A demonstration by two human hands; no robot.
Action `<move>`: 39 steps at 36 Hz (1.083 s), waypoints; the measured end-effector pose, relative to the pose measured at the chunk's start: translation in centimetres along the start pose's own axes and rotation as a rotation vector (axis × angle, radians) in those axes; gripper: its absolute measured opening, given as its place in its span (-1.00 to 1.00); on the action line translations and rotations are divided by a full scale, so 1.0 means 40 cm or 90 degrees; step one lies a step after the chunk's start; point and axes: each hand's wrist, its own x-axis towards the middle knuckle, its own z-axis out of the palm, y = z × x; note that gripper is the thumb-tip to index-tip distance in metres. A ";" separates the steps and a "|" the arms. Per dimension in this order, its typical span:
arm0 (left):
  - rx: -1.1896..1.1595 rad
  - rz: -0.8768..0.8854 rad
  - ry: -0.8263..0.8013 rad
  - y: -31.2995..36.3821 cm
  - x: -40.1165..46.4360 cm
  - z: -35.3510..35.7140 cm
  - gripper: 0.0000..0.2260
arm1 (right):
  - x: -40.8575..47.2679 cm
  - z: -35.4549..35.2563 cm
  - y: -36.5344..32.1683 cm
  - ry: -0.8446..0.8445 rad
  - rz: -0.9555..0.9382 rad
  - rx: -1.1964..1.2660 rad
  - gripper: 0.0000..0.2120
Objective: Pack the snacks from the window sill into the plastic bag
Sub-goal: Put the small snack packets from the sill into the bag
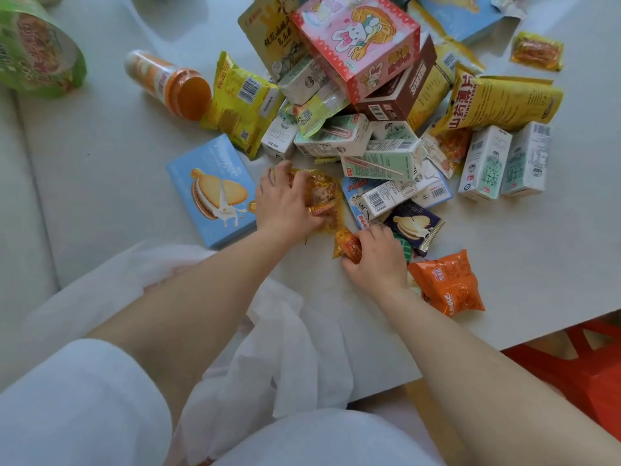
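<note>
Both hands work at the near edge of a snack heap on the white sill (100, 169). Part of the translucent yellow packet (324, 196) is hidden under the left hand (285, 205), whose curled fingers grip it; its long axis runs near to far. Fingers of the right hand (378, 258) pinch a small orange wrapper (346, 245), mostly covered. Nearer, the white plastic bag (285, 348) lies crumpled, its mouth hard to make out, beneath the forearms.
</note>
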 end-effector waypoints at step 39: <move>-0.190 -0.112 -0.089 0.066 -0.070 0.071 -0.57 | -0.026 0.041 0.052 0.014 0.126 -0.007 -0.35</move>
